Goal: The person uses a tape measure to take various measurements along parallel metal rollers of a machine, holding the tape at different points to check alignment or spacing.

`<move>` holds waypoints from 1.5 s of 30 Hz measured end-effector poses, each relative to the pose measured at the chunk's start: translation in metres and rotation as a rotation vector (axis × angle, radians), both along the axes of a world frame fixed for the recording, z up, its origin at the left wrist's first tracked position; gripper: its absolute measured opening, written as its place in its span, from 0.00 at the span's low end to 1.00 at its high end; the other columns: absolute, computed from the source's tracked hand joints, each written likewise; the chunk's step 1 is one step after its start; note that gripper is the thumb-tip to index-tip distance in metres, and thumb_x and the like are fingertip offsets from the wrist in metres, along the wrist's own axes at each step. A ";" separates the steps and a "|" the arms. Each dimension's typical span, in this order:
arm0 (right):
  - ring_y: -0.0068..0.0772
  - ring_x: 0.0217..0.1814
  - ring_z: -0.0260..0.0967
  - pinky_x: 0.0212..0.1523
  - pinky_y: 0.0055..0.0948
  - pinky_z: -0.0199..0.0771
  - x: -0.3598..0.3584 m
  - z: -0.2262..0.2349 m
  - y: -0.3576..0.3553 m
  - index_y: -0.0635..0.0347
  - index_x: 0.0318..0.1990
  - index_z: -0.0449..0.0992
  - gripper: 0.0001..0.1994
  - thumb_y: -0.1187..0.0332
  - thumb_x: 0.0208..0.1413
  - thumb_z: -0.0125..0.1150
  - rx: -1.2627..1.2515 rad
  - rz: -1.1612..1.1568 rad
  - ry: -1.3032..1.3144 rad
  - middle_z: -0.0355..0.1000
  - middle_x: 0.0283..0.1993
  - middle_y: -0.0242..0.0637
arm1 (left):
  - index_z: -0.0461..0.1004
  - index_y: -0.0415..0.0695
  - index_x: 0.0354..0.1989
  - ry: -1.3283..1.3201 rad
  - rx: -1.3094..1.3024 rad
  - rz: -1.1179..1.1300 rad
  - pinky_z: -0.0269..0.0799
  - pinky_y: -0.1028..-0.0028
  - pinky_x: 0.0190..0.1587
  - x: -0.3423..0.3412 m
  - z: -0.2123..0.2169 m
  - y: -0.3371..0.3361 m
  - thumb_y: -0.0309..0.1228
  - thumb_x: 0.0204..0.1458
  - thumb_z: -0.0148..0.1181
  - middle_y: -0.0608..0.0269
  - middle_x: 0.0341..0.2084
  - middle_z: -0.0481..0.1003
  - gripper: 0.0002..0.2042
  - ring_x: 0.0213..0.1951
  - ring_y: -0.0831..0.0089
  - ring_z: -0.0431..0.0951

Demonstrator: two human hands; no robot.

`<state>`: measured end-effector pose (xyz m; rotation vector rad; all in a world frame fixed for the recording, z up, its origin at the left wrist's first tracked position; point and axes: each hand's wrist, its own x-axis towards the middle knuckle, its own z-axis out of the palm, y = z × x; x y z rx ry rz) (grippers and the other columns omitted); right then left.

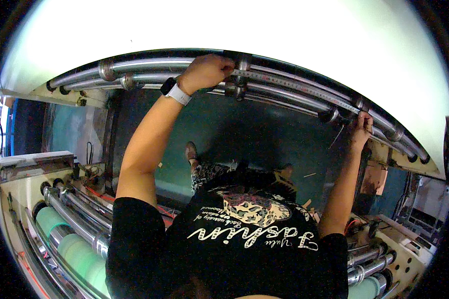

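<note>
A thin measuring tape (304, 89) runs straight along a row of shiny metal shafts (152, 64). Its left end meets the fingertips of my left hand (207, 72), which are closed around it beside a dark collar (244, 62). Farther right, the fingers of my right hand (362, 128) pinch the tape near another collar (362, 103). Whether the tape's case sits in that right hand is hidden. A watch with a pale strap (176, 93) is on my left wrist.
A large white surface (224, 25) rises beyond the shafts. Behind me at the lower left are pale green rollers (80, 254) and metal bars; more rollers (366, 289) stand at the lower right. Small scraps lie on the dark green floor (269, 134). Red cables (102, 194) run low at the left.
</note>
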<state>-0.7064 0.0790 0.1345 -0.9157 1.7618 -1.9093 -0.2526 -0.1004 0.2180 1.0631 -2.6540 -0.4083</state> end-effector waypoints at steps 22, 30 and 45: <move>0.23 0.23 0.61 0.21 0.25 0.60 0.057 -0.039 -0.011 0.57 0.36 0.68 0.22 0.47 0.49 0.58 0.060 -0.093 -0.687 0.69 0.28 0.33 | 0.74 0.43 0.32 0.071 0.056 -0.007 0.67 0.66 0.30 0.003 -0.008 -0.002 0.32 0.47 0.56 0.52 0.24 0.73 0.07 0.26 0.57 0.73; 0.20 0.23 0.61 0.20 0.21 0.58 0.058 -0.035 -0.020 0.54 0.35 0.69 0.14 0.53 0.53 0.56 -0.115 -0.057 -0.731 0.69 0.26 0.29 | 0.73 0.43 0.32 -0.005 0.043 0.019 0.68 0.65 0.33 -0.001 -0.001 0.001 0.31 0.46 0.54 0.52 0.26 0.74 0.07 0.30 0.55 0.74; 0.16 0.21 0.56 0.19 0.17 0.55 0.051 -0.015 0.004 0.52 0.32 0.66 0.10 0.63 0.50 0.62 -0.173 -0.351 -0.386 0.62 0.23 0.25 | 0.74 0.43 0.33 -0.061 0.096 0.068 0.68 0.66 0.31 -0.003 0.005 0.008 0.33 0.49 0.53 0.52 0.25 0.74 0.08 0.28 0.57 0.75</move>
